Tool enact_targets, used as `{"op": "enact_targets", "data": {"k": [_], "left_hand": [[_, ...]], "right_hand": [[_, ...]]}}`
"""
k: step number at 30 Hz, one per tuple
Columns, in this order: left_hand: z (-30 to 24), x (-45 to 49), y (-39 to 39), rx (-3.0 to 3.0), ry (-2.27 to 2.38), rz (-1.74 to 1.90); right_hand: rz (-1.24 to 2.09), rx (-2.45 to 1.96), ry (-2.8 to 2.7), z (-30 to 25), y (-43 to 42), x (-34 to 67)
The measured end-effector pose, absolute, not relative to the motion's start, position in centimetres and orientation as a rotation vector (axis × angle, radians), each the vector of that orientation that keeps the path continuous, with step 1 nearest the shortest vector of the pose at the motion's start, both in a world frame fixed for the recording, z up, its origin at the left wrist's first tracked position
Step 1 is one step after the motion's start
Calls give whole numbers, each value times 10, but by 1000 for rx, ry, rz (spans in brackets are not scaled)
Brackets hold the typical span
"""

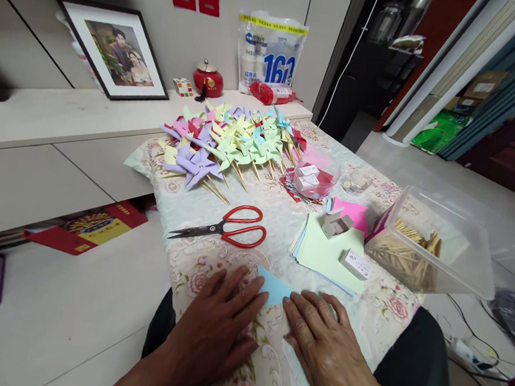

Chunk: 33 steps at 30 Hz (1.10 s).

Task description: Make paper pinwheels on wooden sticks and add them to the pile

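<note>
A light blue piece of paper, folded to a triangle as far as I can see, lies on the flowered tablecloth in front of me. My left hand rests on its left side, fingers stretched out and pressing down. On the right end of the paper lies my right hand, flat, its fingertips touching the edge. Both hands partly cover the sheet. Beyond the left hand are scissors with red handles, blades pointing left. A stack of pale green and blue paper sheets sits beyond the right hand.
Several finished paper pinwheels on sticks are piled at the back. A clear plastic bin of wooden sticks stands at the right. Small white boxes lie on the stack, and a round clear container holds others.
</note>
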<state>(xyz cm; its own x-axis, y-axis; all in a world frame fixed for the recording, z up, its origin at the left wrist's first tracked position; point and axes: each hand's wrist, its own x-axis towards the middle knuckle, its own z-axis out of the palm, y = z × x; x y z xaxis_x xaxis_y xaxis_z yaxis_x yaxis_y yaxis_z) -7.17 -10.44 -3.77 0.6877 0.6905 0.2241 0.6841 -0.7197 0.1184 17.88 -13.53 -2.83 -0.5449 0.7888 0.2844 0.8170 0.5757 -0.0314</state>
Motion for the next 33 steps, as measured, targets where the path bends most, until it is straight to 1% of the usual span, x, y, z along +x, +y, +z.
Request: {"op": "enact_targets", "data": {"k": [6,14,24,28,33], "left_hand": [[-36,-73,-98,2873,1199,433],[-31,-71,-90,2885,1265,490],[-32,-68,-88,2817,1313,519],[-31,-67,-88,2794,1320,581],[-31,-63,-88,2730,1350,668]], "right_hand": [[-100,-1339,-2561,-27,-133,178],[-111,-1283,-2540,-26,-129,178],[-386,-1182,-2783,-5,-105,164],[-454,-1050,-2874,-5,-97,160],[-433,-823,-2841,-9,-86,166]]}}
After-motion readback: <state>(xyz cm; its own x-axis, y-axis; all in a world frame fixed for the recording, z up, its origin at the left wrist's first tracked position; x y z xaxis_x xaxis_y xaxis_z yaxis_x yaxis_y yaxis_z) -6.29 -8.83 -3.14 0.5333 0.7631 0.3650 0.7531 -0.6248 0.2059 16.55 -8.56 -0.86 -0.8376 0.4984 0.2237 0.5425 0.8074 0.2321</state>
